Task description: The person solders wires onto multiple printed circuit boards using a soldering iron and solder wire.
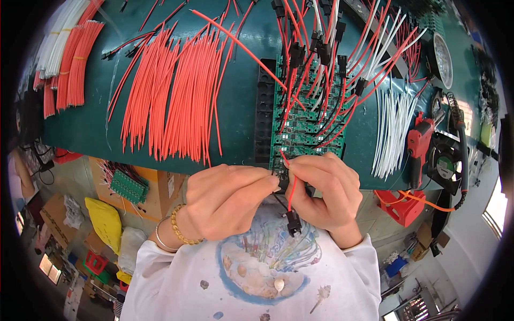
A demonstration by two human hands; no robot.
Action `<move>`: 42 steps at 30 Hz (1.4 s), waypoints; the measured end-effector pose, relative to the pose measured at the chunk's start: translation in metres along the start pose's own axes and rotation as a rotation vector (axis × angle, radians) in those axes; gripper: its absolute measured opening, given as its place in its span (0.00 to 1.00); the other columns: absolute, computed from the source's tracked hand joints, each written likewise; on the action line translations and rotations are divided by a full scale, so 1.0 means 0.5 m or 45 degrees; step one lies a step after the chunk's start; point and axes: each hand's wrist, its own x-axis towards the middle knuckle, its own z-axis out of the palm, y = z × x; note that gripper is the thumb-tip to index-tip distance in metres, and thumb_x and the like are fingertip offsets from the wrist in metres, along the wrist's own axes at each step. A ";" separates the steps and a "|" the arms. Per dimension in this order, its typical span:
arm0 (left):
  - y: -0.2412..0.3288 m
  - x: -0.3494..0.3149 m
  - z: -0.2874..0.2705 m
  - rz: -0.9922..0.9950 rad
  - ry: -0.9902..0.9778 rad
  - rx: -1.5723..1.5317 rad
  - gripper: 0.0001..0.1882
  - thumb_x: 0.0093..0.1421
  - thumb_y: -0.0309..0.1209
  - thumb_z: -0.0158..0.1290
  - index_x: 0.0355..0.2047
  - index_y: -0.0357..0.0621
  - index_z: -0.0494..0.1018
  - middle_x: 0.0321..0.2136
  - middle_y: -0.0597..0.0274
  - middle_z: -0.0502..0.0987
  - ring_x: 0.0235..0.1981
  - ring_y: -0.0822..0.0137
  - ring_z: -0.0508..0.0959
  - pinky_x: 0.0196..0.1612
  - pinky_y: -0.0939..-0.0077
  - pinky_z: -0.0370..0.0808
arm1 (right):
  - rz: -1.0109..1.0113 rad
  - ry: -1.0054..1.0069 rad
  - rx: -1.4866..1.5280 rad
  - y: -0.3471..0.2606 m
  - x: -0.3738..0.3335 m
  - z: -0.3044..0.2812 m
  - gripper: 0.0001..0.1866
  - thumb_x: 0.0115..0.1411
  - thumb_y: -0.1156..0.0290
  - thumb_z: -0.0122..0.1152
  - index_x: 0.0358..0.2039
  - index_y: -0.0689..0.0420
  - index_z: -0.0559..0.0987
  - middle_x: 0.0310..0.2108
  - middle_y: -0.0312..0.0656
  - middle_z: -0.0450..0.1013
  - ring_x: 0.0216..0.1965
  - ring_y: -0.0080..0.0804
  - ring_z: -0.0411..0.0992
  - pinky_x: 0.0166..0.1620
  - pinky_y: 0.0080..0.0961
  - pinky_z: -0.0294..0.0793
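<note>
In front of me hangs a black plug connector (293,222) with a red wire (291,195) and a black wire (279,201). My right hand (327,191) pinches the red wire between thumb and forefinger, and its tip points at the circuit boards. The fingers of my left hand (227,199) are pressed together around the black wire, whose end is mostly hidden by the fingertips. Just beyond both hands lies a panel of green circuit boards (308,140) on a black holder (263,115). Red, white and black wires with black plugs rise from its far part.
Loose red wires (176,101) lie to the left, and bundled red wires (80,64) behind them. White wires (393,128) lie right of the boards. Farther right are a red glue gun (420,142), a soldering iron (461,144) and a black fan (445,160). A box (152,195) stands below the table.
</note>
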 end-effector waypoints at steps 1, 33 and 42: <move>0.000 0.000 0.000 -0.004 -0.001 0.010 0.13 0.42 0.16 0.59 0.32 0.33 0.76 0.27 0.55 0.78 0.23 0.62 0.79 0.22 0.76 0.75 | -0.004 0.009 0.004 0.001 -0.001 0.001 0.19 0.36 0.86 0.64 0.34 0.63 0.76 0.28 0.42 0.75 0.16 0.29 0.67 0.17 0.20 0.65; 0.017 0.033 0.011 -0.431 0.191 0.109 0.14 0.49 0.19 0.61 0.37 0.36 0.74 0.20 0.61 0.72 0.17 0.69 0.69 0.21 0.77 0.66 | 1.084 0.283 -0.480 0.144 0.102 -0.286 0.08 0.50 0.73 0.64 0.24 0.66 0.78 0.19 0.41 0.75 0.19 0.19 0.70 0.26 0.18 0.68; 0.044 0.039 0.028 -0.436 -0.181 -0.660 0.11 0.46 0.15 0.60 0.32 0.35 0.76 0.22 0.55 0.76 0.18 0.63 0.76 0.21 0.78 0.71 | 0.145 -0.237 -0.175 -0.078 0.002 -0.103 0.14 0.37 0.85 0.64 0.29 0.61 0.78 0.23 0.42 0.75 0.15 0.28 0.68 0.19 0.19 0.64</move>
